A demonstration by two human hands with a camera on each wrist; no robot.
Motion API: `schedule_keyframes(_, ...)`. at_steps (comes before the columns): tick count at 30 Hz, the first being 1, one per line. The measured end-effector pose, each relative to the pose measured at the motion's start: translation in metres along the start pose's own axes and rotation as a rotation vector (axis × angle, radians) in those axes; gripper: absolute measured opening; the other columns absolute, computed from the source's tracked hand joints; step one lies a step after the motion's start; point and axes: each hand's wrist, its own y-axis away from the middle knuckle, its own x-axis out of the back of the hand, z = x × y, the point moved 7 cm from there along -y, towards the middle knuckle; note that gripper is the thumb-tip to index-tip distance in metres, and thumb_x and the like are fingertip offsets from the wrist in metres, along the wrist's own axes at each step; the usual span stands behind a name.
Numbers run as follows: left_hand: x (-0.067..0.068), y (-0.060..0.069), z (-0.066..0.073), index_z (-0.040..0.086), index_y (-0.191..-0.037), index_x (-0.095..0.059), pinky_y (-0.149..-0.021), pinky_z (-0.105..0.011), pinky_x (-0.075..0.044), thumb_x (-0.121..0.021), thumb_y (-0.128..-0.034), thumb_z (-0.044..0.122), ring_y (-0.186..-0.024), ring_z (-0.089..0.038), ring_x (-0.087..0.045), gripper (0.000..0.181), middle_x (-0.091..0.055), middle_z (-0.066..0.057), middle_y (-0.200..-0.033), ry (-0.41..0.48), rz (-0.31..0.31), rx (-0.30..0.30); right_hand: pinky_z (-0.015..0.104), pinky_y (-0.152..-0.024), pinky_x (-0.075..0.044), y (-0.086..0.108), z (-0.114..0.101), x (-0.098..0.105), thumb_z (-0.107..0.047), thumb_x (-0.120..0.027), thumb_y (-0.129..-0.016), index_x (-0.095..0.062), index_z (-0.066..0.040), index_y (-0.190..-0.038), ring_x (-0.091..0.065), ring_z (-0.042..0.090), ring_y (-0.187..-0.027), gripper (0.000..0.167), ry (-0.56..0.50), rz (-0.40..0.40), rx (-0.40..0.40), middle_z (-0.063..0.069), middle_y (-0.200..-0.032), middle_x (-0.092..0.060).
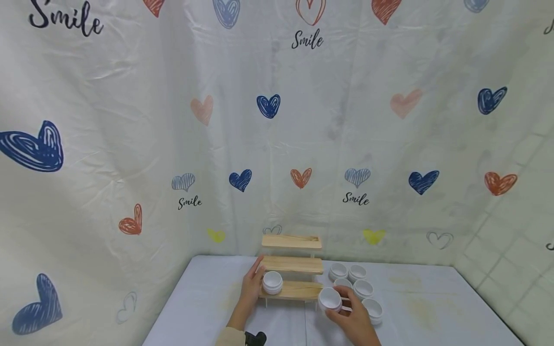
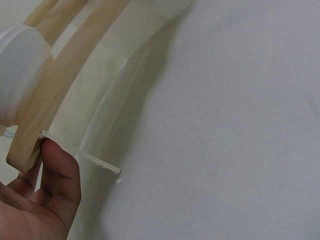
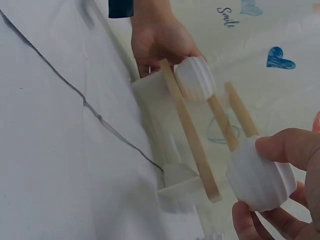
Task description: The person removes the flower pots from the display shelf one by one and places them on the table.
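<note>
A three-tier display stand point(image 1: 300, 290) with pale wooden shelves and clear supports stands near the back wall. My left hand point(image 1: 251, 287) grips its left end, the thumb at the end of the lowest shelf in the left wrist view. One small white bowl point(image 1: 272, 282) rests at the left of that shelf, beside this hand. With thumb and fingers, my right hand point(image 1: 352, 317) holds another small white bowl point(image 1: 330, 300) by its side, off the shelf's right end. Its ribbed outside point(image 3: 260, 175) shows in the right wrist view.
Several more white bowls point(image 1: 362, 289) are grouped on the table to the right of the stand, partly behind my right hand. A white cloth covers the table point(image 1: 415, 307). Behind it hangs a curtain point(image 1: 324, 144) printed with hearts.
</note>
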Motion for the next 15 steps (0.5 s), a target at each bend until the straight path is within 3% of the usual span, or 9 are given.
schedule_keyframes(15, 0.0, -0.003, -0.003, 0.026, -0.154, -0.047, -0.125, -0.063, -0.022, -0.054, -0.102, 0.054, -0.155, -0.039, -0.028, 0.06, -0.04, -0.007, -0.164, 0.007, 0.001, 0.004, 0.02, -0.074, -0.059, 0.006, 0.02, 0.013, -0.005, -0.089, -0.074, -0.057, -0.003, -0.132, -0.065, 0.018, -0.099, 0.067, 0.025, -0.014, -0.077, 0.017, -0.125, -0.063)
